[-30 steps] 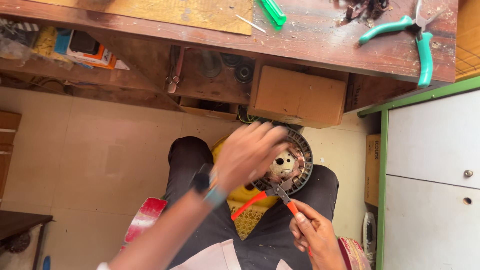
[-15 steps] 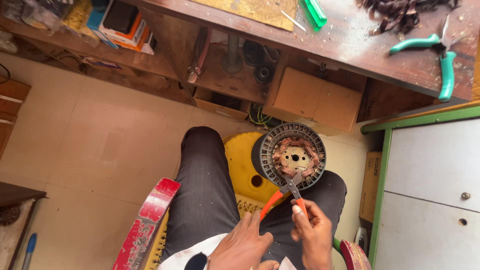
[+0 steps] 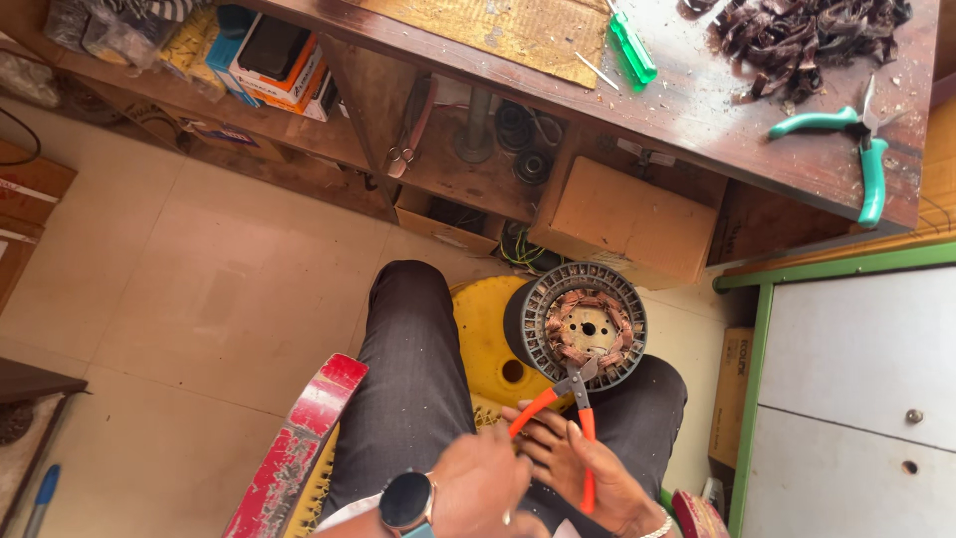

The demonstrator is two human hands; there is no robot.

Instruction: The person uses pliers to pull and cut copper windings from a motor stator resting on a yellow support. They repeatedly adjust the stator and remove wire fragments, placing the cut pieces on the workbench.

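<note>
— Across the top of the room, what is that big surface?

— A worn wooden table (image 3: 697, 110), seen from above. On it lie a heap of dark scraps (image 3: 807, 35), teal-handled cutters (image 3: 861, 149) near the right end, and a green-handled screwdriver (image 3: 632, 45). Under it a shelf holds a cardboard box (image 3: 622, 219) and some bright packets (image 3: 269, 65) further left. A white cabinet with a green frame (image 3: 856, 379) stands at the right, and the tiled floor (image 3: 199, 299) spreads out to the left.

— And the person?

— Seated, in dark trousers (image 3: 418, 389), knees pointing toward the table. A yellow round stool (image 3: 483, 339) shows between the legs, and a red, paint-chipped bar (image 3: 299, 448) slants beside the left thigh.

— Where is the motor part?

— The round stator (image 3: 585, 326), grey ribbed rim with copper windings inside, rests against the right knee, just in front of the yellow stool, its face turned up.

— What are the hands doing?

— The right hand (image 3: 588, 473) is wrapped around the orange-handled pliers (image 3: 568, 408); the pliers' nose touches the lower edge of the windings. The left hand (image 3: 488, 483), with a dark watch (image 3: 406, 501) at the wrist, lies just beside the right, fingers curled in against it. I cannot tell whether it grips the near handle or only rests there.
</note>
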